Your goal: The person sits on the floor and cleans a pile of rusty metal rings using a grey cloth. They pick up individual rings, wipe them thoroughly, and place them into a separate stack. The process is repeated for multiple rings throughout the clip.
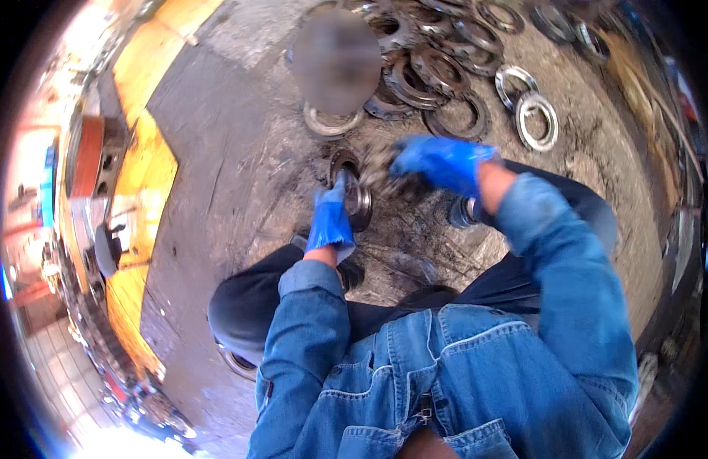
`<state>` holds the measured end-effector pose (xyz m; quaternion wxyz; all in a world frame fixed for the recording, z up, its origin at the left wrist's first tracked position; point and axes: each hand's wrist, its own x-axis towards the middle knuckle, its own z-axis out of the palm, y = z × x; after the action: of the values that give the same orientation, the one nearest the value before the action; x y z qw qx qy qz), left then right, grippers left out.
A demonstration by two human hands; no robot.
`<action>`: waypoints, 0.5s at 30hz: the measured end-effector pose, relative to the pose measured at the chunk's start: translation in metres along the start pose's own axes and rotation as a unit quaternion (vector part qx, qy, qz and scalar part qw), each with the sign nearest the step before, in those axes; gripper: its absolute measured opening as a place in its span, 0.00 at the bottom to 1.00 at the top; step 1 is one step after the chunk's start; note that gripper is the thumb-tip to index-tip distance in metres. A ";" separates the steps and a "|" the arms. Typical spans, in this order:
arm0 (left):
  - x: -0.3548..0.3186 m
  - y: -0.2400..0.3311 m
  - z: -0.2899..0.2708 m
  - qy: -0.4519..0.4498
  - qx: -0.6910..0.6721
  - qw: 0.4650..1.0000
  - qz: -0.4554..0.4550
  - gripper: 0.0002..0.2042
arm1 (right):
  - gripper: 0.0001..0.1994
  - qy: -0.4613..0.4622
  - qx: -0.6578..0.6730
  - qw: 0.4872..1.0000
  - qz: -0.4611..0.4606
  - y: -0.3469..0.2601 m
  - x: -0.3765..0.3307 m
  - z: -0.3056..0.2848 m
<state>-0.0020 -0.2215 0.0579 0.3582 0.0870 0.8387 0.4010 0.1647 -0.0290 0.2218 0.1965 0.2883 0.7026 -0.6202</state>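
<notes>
I crouch over a dirty concrete floor in a denim jacket and blue gloves. My left hand (pixel 331 218) grips a round metal bearing-like part (pixel 356 195) standing on edge on the floor. My right hand (pixel 438 161) is raised just right of it and clutches a blurred grey wad, perhaps a rag or wire wool (pixel 380 164), close to the part's upper rim. The wad is smeared by motion, so I cannot tell whether it touches the part.
Several rusty and shiny metal rings (pixel 445 76) lie piled on the floor ahead, two bright ones (pixel 536 121) at the right. A yellow-painted floor strip (pixel 147 153) and machinery (pixel 90 161) run along the left. A small dark cylinder (pixel 461 213) sits by my right knee.
</notes>
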 end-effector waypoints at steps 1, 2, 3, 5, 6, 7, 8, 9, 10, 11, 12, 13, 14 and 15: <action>-0.019 0.012 -0.012 -0.044 -0.090 0.994 -0.054 0.24 | 0.27 0.010 -0.018 1.000 -0.006 -0.026 -0.016 -0.011; -0.037 0.016 -0.019 -0.111 -0.233 0.966 -0.034 0.24 | 0.30 0.047 -0.036 0.998 -0.014 -0.045 -0.038 -0.022; -0.046 0.000 -0.034 -0.146 -0.263 0.953 -0.041 0.23 | 0.33 0.066 -0.040 0.997 -0.026 -0.061 -0.047 -0.022; -0.046 -0.030 -0.037 -0.128 -0.319 0.938 -0.045 0.23 | 0.39 0.131 -0.019 0.991 -0.034 -0.081 -0.068 -0.020; -0.043 -0.030 -0.029 -0.135 -0.274 0.952 -0.010 0.25 | 0.40 0.246 -0.021 0.968 -0.051 -0.073 -0.078 -0.019; -0.040 -0.027 -0.023 -0.138 -0.227 0.964 0.028 0.27 | 0.40 0.240 -0.015 0.970 -0.042 -0.068 -0.089 -0.031; -0.038 -0.018 -0.021 -0.135 -0.183 0.971 0.074 0.29 | 0.39 0.269 0.040 0.959 -0.076 -0.028 -0.087 -0.057; -0.041 -0.006 -0.016 -0.101 -0.126 0.983 0.087 0.30 | 0.38 0.299 0.101 0.944 -0.101 0.003 -0.076 -0.077; -0.031 -0.024 -0.017 -0.066 -0.127 0.988 0.053 0.30 | 0.37 0.266 0.092 0.950 -0.135 -0.010 -0.057 -0.056; -0.036 -0.022 -0.015 -0.065 -0.129 0.989 0.027 0.30 | 0.36 0.262 0.083 0.949 -0.155 -0.012 -0.060 -0.042; -0.039 -0.022 -0.019 -0.060 -0.135 0.989 0.016 0.28 | 0.35 0.260 0.076 0.947 -0.174 -0.013 -0.058 -0.032; -0.042 -0.006 -0.035 -0.077 -0.098 0.992 0.020 0.27 | 0.34 0.261 0.063 0.949 -0.166 -0.018 -0.055 -0.033; -0.043 0.002 -0.057 -0.090 -0.058 0.994 0.017 0.26 | 0.33 0.255 0.054 0.953 -0.156 -0.018 -0.048 -0.032; -0.044 0.011 -0.083 -0.103 -0.013 0.995 0.015 0.25 | 0.32 0.251 0.049 0.955 -0.147 -0.020 -0.040 -0.032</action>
<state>-0.0271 -0.2838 0.1248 0.4377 0.1354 0.7907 0.4062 0.1847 -0.0055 0.2677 -0.0939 0.3375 0.7327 -0.5835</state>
